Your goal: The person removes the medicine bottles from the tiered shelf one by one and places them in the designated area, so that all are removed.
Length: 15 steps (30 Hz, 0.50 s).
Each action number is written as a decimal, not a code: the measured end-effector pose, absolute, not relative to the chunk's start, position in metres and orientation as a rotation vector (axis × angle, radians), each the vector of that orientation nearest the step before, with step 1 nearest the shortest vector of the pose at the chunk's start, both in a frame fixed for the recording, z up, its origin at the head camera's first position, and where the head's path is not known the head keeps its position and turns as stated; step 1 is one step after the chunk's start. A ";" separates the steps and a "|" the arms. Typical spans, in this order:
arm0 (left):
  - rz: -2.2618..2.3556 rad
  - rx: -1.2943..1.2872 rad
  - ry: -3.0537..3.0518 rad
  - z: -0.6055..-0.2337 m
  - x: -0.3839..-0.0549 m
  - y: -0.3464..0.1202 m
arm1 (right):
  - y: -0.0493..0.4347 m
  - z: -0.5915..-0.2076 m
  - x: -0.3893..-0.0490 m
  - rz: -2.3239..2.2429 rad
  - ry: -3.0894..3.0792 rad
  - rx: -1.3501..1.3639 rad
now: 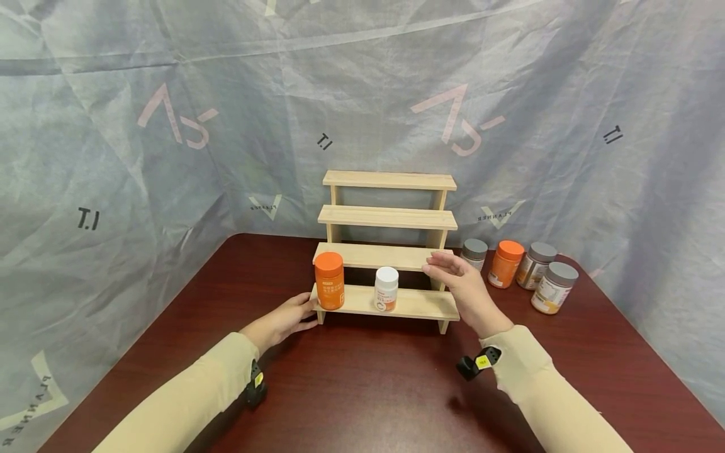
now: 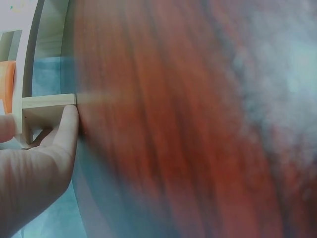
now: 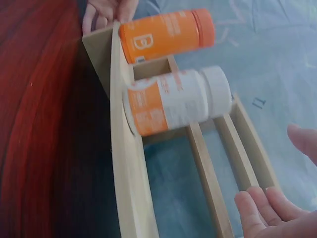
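A stepped wooden shelf (image 1: 384,257) stands on the dark red table. On its lowest step are an orange bottle (image 1: 330,286) with an orange lid, at the left end, and a smaller white bottle (image 1: 386,289) near the middle. My left hand (image 1: 285,319) grips the lowest step's left end, beside the orange bottle. In the left wrist view, a finger (image 2: 70,124) lies against the shelf's side leg. Fingers apart and holding nothing, my right hand (image 1: 466,289) hovers by the shelf's right end. Its thumb and fingertips show in the right wrist view.
Right of the shelf stand a grey-lidded jar (image 1: 474,251) partly behind my hand, an orange jar (image 1: 506,264), and two more grey-lidded jars (image 1: 536,266), (image 1: 554,289). A grey printed sheet (image 1: 362,88) hangs behind the table (image 1: 368,384).
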<state>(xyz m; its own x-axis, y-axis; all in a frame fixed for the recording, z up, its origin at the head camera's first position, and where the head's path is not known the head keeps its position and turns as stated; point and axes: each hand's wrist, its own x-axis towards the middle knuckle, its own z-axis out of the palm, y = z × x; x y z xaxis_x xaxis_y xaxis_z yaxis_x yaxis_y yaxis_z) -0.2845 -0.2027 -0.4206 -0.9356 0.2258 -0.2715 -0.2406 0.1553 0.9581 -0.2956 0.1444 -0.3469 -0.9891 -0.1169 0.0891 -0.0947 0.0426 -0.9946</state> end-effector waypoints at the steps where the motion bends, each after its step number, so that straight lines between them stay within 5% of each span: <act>1: 1.834 -0.012 2.090 -0.420 -0.284 -0.202 | 0.142 -0.348 -0.296 -2.140 2.248 -0.235; 15: 1.809 0.013 2.110 -0.420 -0.284 -0.202 | 0.108 -0.361 -0.294 -1.968 2.127 -0.374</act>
